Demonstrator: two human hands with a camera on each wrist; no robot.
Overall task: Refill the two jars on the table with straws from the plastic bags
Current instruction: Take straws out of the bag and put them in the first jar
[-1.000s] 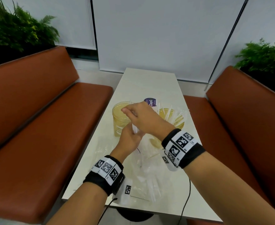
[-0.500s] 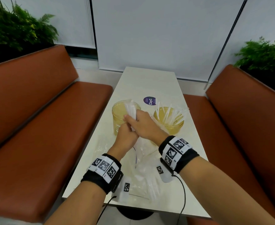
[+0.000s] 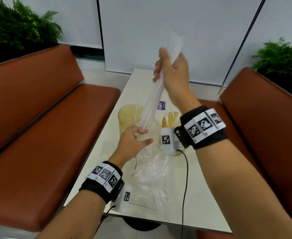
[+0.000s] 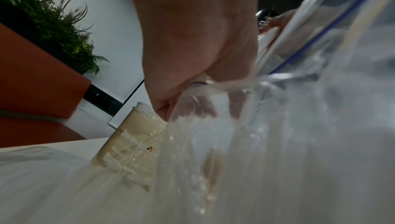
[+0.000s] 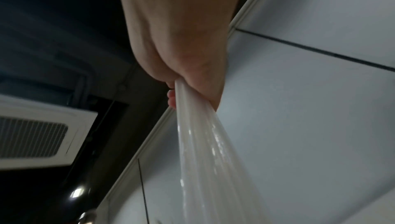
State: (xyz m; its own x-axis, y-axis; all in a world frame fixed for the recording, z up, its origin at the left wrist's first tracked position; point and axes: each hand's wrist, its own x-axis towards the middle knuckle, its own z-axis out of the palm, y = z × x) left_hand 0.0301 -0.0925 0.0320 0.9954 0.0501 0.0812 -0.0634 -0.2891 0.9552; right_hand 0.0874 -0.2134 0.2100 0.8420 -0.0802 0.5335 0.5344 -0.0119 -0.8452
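Note:
My right hand [image 3: 170, 66] is raised high over the table and grips a bundle of white straws [image 3: 154, 97] near its upper part; the bundle's lower end hangs just above my left hand [image 3: 134, 139]. The right wrist view shows the straws [image 5: 203, 143] running out of my fist [image 5: 181, 62]. My left hand [image 4: 192, 58] holds the mouth of a clear plastic bag [image 3: 152, 171] with a blue zip line [image 4: 320, 29]. The left jar [image 3: 127, 116] holds one straw. The right jar [image 3: 170, 120] holds several and is partly hidden by my right wrist.
The narrow white table [image 3: 205, 204] runs between two brown benches [image 3: 46, 135] [image 3: 262, 118]. A second flat clear bag [image 3: 107, 152] lies at the table's left edge. A purple sticker [image 3: 161, 106] lies behind the jars. Plants stand in both back corners.
My right hand has drawn the bundle of straws up out of the bag, from beside the jars to high above the table. The left hand stayed low at the bag's mouth.

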